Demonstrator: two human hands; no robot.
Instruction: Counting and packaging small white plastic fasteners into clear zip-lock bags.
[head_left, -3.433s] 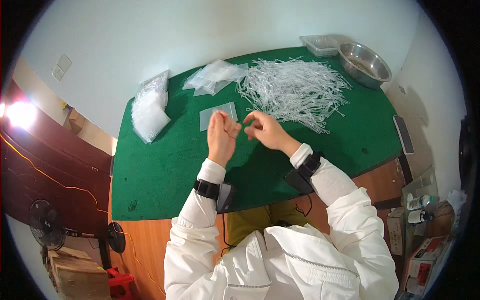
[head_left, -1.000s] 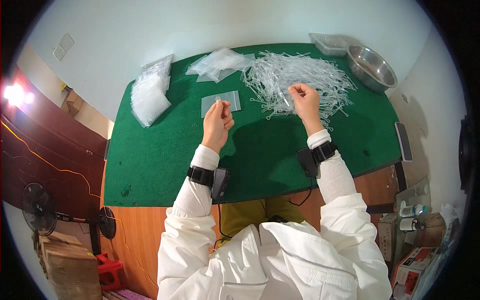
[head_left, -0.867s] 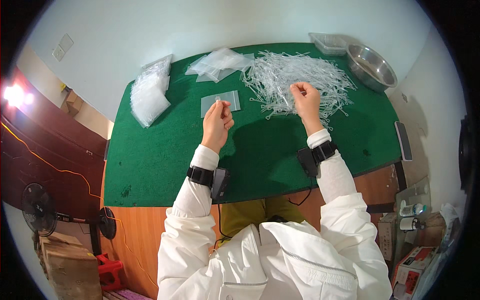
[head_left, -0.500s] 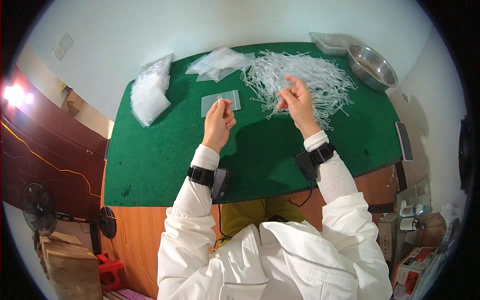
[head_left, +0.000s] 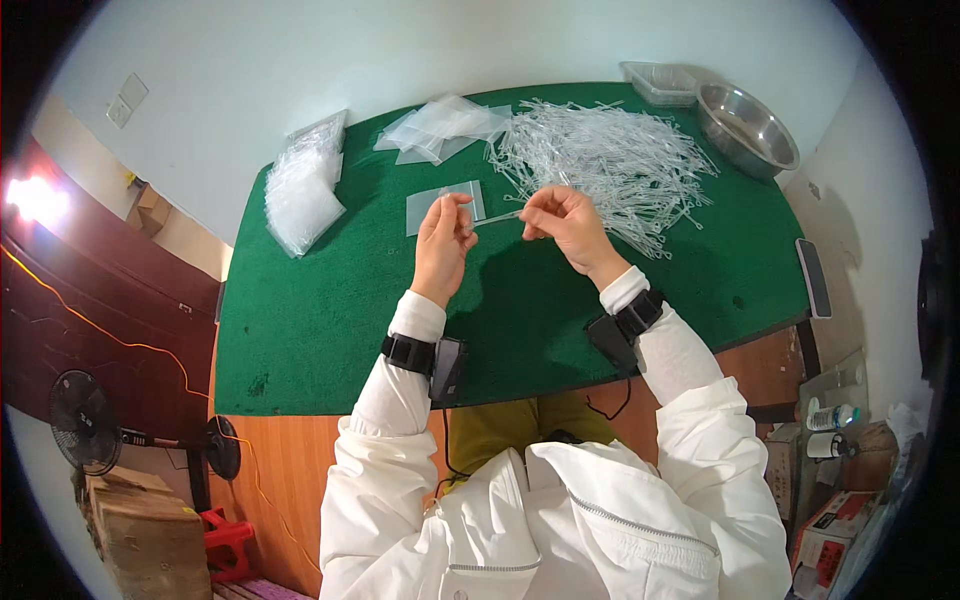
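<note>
Your left hand [head_left: 443, 243]: raised over the green desk [head_left: 330, 300], its fingers [head_left: 458, 205] pinched on the near edge of a small clear bag [head_left: 445, 207] lying flat just beyond them.
Your right hand [head_left: 566, 222]: level with the left and close beside it, fingers [head_left: 532, 208] pressed together on one end of a thin clear plastic strip [head_left: 497, 217].
Strip's long axis: it runs across you, right to left, free tip pointing at the left fingers and the bag's mouth, almost touching them.
Nearer hand: the right holds the strip; the left is nearer the bag.
Loose strips [head_left: 610, 160]: a heap just beyond the right hand.
Spare bags [head_left: 440, 127]: farther back, left of the heap.
Filled bag [head_left: 302, 185]: far left.
Steel bowl [head_left: 747, 128]: far right corner.
</note>
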